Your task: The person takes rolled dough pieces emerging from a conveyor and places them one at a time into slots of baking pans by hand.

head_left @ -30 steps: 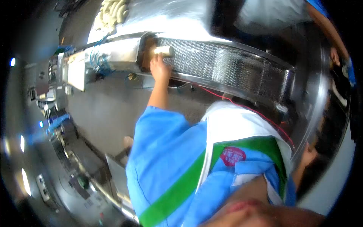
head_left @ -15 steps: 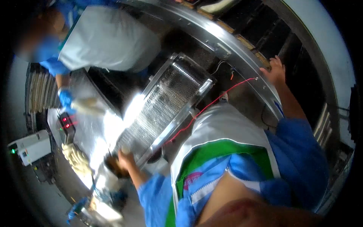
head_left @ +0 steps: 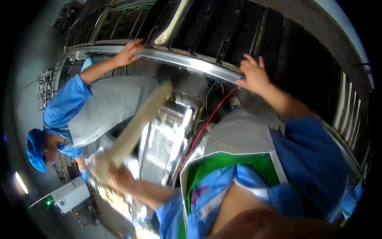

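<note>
My left hand [head_left: 121,181] grips the near end of a long pale dough strip [head_left: 133,131]. The strip is smeared by motion and slants up and away, over the edge of a perforated metal tray [head_left: 157,157]. My right hand [head_left: 254,75] has its fingers spread at the rim of a curved metal rail [head_left: 199,65], with nothing held in it. Beyond the rail run dark slotted bars [head_left: 234,30]. Another pale dough strip [head_left: 167,34] lies lengthwise in one of these slots, left of my right hand.
At the left, a co-worker [head_left: 107,103] in an apron has one hand [head_left: 127,53] at the rail. A red cord [head_left: 211,119] runs down from the rail beside the tray. More pale strips [head_left: 348,113] lie at the far right. A white box [head_left: 71,195] with a green light stands lower left.
My left hand has lifted a dough strip from the lower left. The view has turned, bringing more slotted bars into sight. The co-worker's hand now reaches the rail.
</note>
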`<state>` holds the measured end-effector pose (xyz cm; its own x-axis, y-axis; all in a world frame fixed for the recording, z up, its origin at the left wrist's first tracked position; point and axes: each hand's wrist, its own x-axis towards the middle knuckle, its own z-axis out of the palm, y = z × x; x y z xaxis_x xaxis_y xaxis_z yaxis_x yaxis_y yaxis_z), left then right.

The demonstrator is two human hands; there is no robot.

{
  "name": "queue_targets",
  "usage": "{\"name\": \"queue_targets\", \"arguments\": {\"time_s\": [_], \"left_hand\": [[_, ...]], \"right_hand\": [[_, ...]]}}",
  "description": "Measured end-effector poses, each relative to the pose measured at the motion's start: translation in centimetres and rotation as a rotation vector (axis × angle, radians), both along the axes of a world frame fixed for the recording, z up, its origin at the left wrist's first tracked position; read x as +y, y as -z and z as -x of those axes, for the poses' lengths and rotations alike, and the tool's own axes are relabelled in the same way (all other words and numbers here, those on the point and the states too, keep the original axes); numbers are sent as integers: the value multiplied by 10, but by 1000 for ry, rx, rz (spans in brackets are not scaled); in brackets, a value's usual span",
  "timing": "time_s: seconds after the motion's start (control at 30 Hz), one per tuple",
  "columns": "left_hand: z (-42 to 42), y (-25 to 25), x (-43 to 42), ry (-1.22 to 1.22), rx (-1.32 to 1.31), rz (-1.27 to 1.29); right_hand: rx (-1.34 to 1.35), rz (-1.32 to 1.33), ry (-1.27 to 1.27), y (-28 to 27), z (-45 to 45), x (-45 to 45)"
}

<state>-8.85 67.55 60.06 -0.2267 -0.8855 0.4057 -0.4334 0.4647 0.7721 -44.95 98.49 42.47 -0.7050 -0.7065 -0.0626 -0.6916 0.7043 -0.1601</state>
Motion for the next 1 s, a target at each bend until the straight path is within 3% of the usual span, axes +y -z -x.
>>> {"name": "queue_targets", "arguments": {"time_s": [0.07,0.1,0.13,0.2,0.23,0.3,0.37,0.5,0.57,0.7,0.8,0.83,0.9,0.97,1.0], "left_hand": [[96,-6,15,537,587,-173],[135,-2,8,643,625,-232],[182,-2,20,573,709,-328],[261,7,29,606,344,-38],[289,27,20,654,199,-193],[334,72,18,704,-303,127],[357,131,28,779,-302,-169],[371,154,55,895,-602,220],[375,144,67,845,-810,93],[364,147,63,843,-833,68],[304,156,44,876,-482,203],[274,168,30,839,-496,300],[204,168,17,675,-456,247],[132,195,10,411,-582,225],[99,190,14,285,-506,52]], "right_hand": [[1,19,-37,-2,6,0],[-21,12,-53,-5,10,-2],[-12,17,-78,-5,13,-3],[-46,39,-107,-13,18,-7],[-63,64,-126,-11,21,-8],[-85,73,-146,-12,26,-9],[-70,167,-187,-6,29,-10],[-96,154,-225,-12,35,-14],[-76,173,-240,-11,37,-14],[-68,187,-242,-5,43,-22],[-43,209,-242,-7,36,-30],[-23,215,-239,-6,34,-34],[-7,127,-233,-6,31,-46],[60,107,-230,-10,25,-43],[90,100,-234,-10,24,-41]]}}
